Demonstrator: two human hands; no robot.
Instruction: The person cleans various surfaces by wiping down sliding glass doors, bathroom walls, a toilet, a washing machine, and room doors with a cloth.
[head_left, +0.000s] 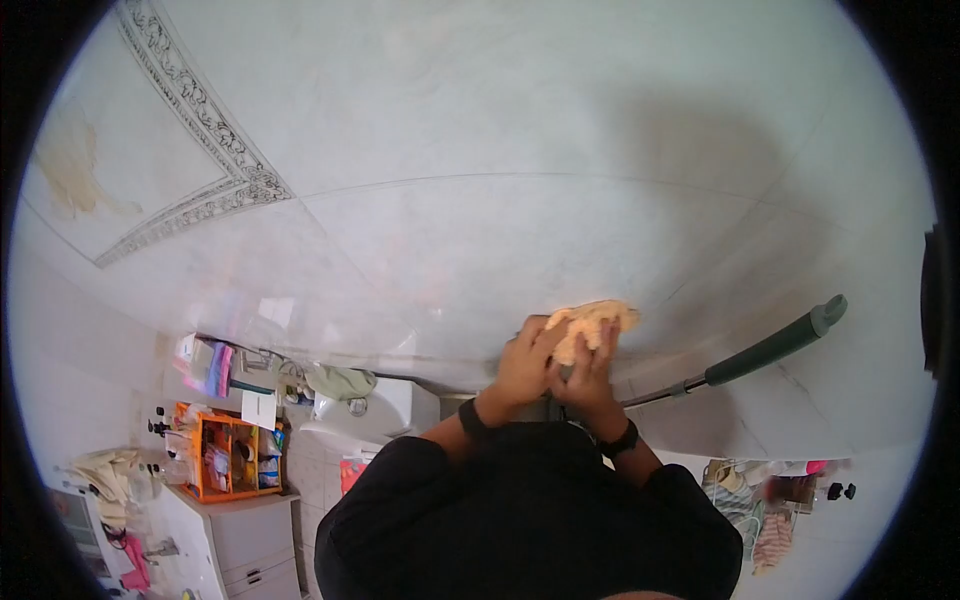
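Note:
A crumpled yellow-orange cloth is against the pale tiled wall, right of the middle of the view. Both hands hold it. My left hand grips its left side with bent fingers. On the lower right of the cloth, my right hand has its fingers pressed into it. The two hands are close together, each with a dark band at the wrist. A pole with a green handle slants up to the right, beside my right hand.
Lower left are a white toilet with a green cloth on it, an orange shelf of small items and a white cabinet. Clothes hang at the lower right.

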